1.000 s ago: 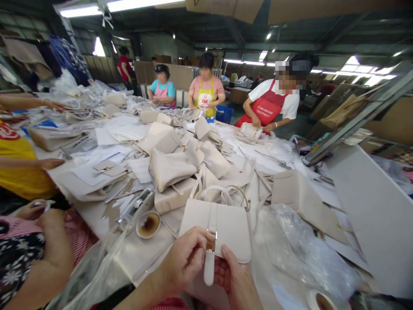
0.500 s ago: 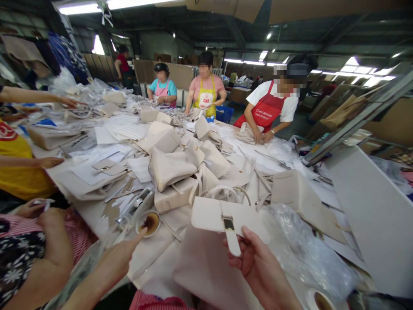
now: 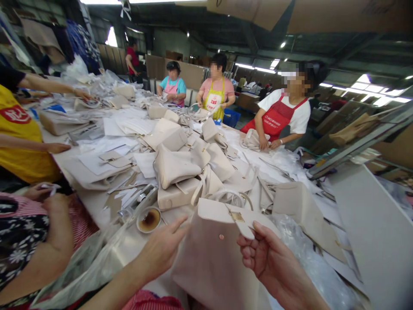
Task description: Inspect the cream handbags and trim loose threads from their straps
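Note:
A pale beige handbag stands in front of me, its front facing me. My right hand pinches the front edge of its flap, by the short tab with the gold-coloured clasp, and holds it lifted. A small round metal piece shows on the bag's front below the flap. My left hand is at the bag's left side, index finger stretched out and holding nothing; whether the fingertip touches the bag I cannot tell. Left of the bag sits a small bowl of brown liquid.
Several beige handbags and paper sheets pile up across the table. Clear plastic lies at right, beside a white panel. A co-worker's arm is close at left; other people work along the far side.
My left hand has moved from the bowl rightward to the bag's side, its finger out of the brown liquid. My right hand has shifted right and tipped the flap, showing the bag's front.

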The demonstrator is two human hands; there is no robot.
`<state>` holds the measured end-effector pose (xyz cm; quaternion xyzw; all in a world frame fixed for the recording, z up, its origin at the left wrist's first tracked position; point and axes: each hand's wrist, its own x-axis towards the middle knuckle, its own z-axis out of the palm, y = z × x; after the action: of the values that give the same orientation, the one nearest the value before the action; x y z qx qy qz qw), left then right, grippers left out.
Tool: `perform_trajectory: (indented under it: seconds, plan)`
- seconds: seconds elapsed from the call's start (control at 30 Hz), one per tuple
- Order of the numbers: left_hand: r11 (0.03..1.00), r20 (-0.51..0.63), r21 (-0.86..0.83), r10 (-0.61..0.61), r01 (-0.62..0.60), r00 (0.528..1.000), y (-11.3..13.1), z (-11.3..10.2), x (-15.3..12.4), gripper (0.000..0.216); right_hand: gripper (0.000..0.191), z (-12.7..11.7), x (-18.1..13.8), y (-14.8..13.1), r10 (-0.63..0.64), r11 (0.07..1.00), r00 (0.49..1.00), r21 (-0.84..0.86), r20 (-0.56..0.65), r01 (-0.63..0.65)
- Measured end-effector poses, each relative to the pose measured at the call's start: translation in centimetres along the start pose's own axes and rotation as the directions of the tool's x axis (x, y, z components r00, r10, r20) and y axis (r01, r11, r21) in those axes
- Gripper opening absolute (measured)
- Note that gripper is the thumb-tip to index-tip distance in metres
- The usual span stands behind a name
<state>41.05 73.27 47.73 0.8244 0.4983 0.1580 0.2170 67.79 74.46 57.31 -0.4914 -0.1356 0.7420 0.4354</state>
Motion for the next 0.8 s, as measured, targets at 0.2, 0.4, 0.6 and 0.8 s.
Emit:
perform_trajectory:
  seconds: [0.2, 0.4, 0.6, 0.8]
  plan:
    - [0.984, -0.081, -0.161, 0.07, -0.082, 0.994, 4.5, 0.0, 8.4, 0.031, 0.027, 0.1, -1.2, -1.5, 0.025, 0.997, 0.991, -0.08, 0.132, -0.014]
    - [0.943, -0.102, -0.292, 0.137, -0.162, 0.985, 5.8, -0.3, 9.1, 0.016, 0.038, -0.2, -0.7, -3.3, -0.232, 0.918, 0.967, -0.305, 0.101, 0.252]
    - [0.778, -0.153, -0.575, 0.2, -0.252, 0.968, 6.4, -2.0, 7.3, 0.016, 0.044, 0.1, 1.6, -4.7, -0.112, 0.217, 0.924, -0.899, 0.365, 0.381]
    - [0.826, -0.274, -0.526, 0.062, -0.203, 0.96, 5.4, 0.2, 8.0, 0.026, 0.018, 1.0, 6.0, -3.2, 0.245, -0.06, 0.934, -0.958, 0.26, 0.282]
